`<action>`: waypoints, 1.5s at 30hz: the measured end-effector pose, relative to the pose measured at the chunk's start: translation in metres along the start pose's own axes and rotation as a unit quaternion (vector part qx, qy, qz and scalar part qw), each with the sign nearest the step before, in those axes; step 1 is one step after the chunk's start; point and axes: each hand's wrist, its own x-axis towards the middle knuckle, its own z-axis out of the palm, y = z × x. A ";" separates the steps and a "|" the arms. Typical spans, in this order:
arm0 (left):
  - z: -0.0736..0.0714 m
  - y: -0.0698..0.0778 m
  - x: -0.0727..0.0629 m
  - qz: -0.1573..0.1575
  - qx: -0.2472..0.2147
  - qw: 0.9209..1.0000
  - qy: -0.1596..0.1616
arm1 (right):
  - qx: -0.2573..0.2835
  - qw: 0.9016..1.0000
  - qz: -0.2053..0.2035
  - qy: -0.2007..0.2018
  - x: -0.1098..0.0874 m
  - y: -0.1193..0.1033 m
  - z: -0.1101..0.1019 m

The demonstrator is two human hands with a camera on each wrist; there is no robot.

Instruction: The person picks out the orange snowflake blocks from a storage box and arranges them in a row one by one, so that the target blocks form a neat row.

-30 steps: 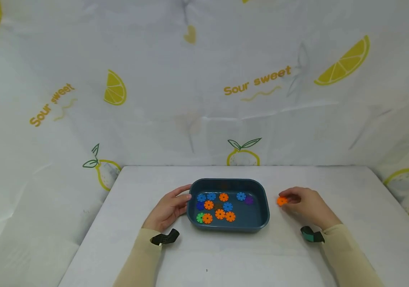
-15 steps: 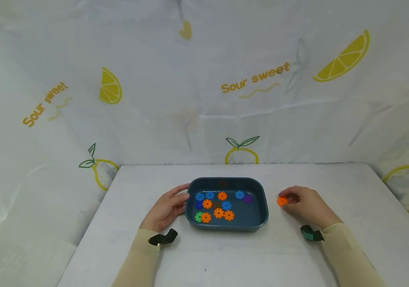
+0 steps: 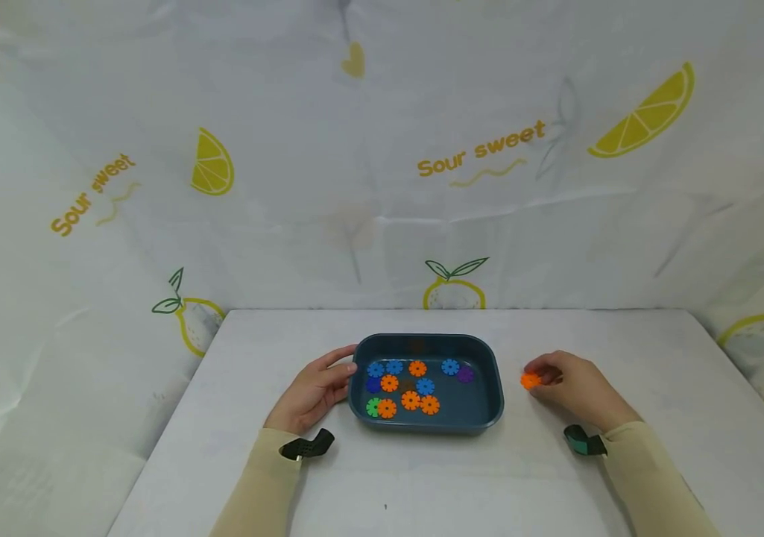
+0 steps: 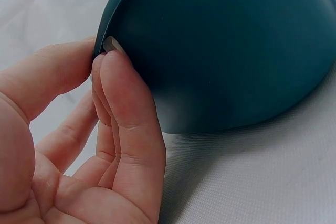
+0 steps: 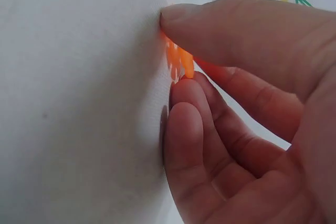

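Observation:
A dark blue-green tray lies on the table with several toothed plastic discs flat inside it. Orange, blue, green, purple and brown ones show, mostly toward its left half. At the tray's left side my left hand grips the rim between thumb and fingers; the left wrist view has the tray wall up close. To the right of the tray, my right hand holds an orange toothed disc by its edge, low at the tabletop. Fingers partly cover that disc in the right wrist view.
The white-covered table ends at a back edge just beyond the tray. Behind it hangs a white cloth printed with lemons and lettering. Dark straps sit at both wrists.
The right hand and its orange disc have shifted very slightly right and nearer, and the disc looks flatter. The left hand keeps its grip on the tray.

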 end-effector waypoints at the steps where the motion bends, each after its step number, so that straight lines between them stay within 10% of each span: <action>1: -0.001 0.000 0.000 0.001 0.001 1.000 0.001 | 0.003 1.000 0.001 -0.001 0.001 -0.001 0.000; 14: -0.006 -0.005 0.001 0.010 -0.001 1.000 0.014 | -0.021 1.000 -0.019 0.003 0.012 -0.019 -0.009; 24: -0.003 -0.004 0.002 0.018 0.007 1.000 0.007 | -0.036 0.992 -0.114 -0.026 0.051 -0.096 -0.018; 36: -0.004 -0.004 0.007 0.017 0.014 1.000 0.002 | -0.137 0.960 -0.186 -0.155 0.086 -0.171 0.040; 45: -0.005 -0.002 0.006 0.022 0.004 1.000 -0.007 | -0.229 0.940 -0.206 -0.148 0.089 -0.178 0.073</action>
